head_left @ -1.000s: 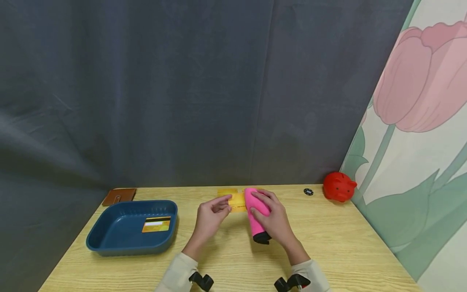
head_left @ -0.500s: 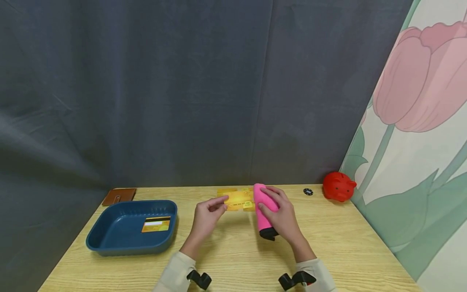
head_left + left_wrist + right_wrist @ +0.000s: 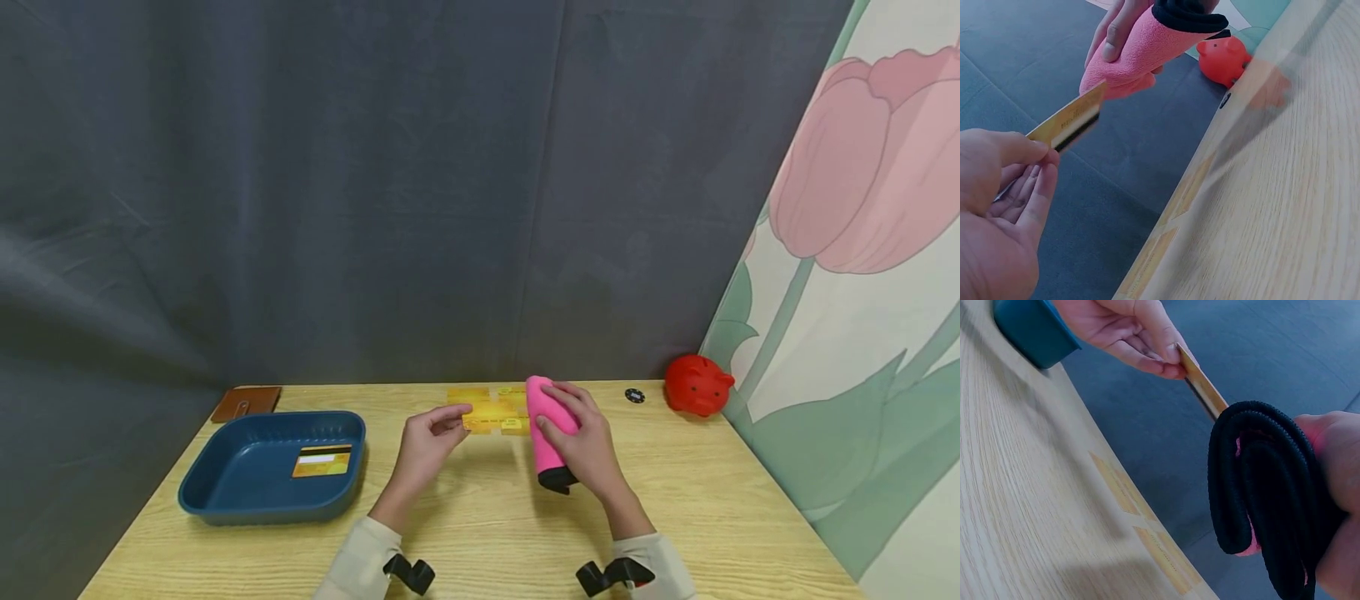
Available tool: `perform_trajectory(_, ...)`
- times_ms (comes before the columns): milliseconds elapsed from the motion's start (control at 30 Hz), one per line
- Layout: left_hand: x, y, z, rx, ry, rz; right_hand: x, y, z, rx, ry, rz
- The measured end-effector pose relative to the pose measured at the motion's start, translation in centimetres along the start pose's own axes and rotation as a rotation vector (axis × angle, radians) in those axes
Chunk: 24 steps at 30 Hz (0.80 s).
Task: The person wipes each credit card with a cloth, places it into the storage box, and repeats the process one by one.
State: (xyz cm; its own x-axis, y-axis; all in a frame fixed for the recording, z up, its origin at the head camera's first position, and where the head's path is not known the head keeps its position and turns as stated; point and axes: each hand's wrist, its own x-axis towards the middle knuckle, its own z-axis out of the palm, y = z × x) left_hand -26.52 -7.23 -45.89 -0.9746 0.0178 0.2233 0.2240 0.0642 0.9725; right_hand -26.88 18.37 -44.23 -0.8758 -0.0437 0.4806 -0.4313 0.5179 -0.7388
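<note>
My left hand [image 3: 426, 450] pinches a gold bank card [image 3: 491, 410] by its left end, between thumb and fingers, above the table. In the left wrist view the card [image 3: 1072, 119] shows its dark stripe, and its far end reaches the pink cloth [image 3: 1138, 59]; whether they touch I cannot tell. My right hand [image 3: 588, 437] grips this folded pink cloth [image 3: 547, 425], whose black edge [image 3: 1272, 487] faces the right wrist camera. Below the held card, two more gold cards lie flat on the table, one [image 3: 1116, 484] beside the other [image 3: 1166, 559].
At the left stands a blue tray [image 3: 225, 508] with a gold bank card [image 3: 322, 461] in it, stripe up. A brown wallet [image 3: 246, 404] lies behind it. At the far right are a black chip [image 3: 634, 395] and a red piggy bank [image 3: 697, 384]. A dark curtain hangs behind.
The cloth in my right hand has slid right along the held card, uncovering more of its face. My left hand has shifted slightly left and still pinches the card.
</note>
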Motion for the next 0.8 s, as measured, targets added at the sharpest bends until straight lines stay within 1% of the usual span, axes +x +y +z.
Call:
perform_trajectory(100, -0.05, 0.04, -0.03, 0.0, 0.005, 0.001, -0.01, 0.06, -0.07, -0.008, -0.009, 0.014)
perform_trajectory(233, 0.01, -0.03, -0.08, -0.007, 0.029, -0.003, 0.0, 0.12, -0.08, -0.014, -0.015, 0.026)
perform_trajectory(467, 0.25, -0.07, -0.22, -0.041, 0.111, -0.025, 0.02, 0.19, 0.06, -0.016, -0.009, 0.014)
perform_trajectory(600, 0.29, 0.15, -0.36, -0.031, 0.159, -0.042, 0.02, 0.15, 0.0, -0.012, -0.018, 0.029)
perform_trajectory(700, 0.33, 0.26, -0.45, -0.021, 0.182, -0.033, 0.03, 0.12, -0.05, -0.002, -0.019, 0.033)
perform_trajectory(800, 0.43, 0.23, -0.47, -0.021, 0.194, -0.011, 0.03, 0.08, -0.11, 0.005, -0.018, 0.03)
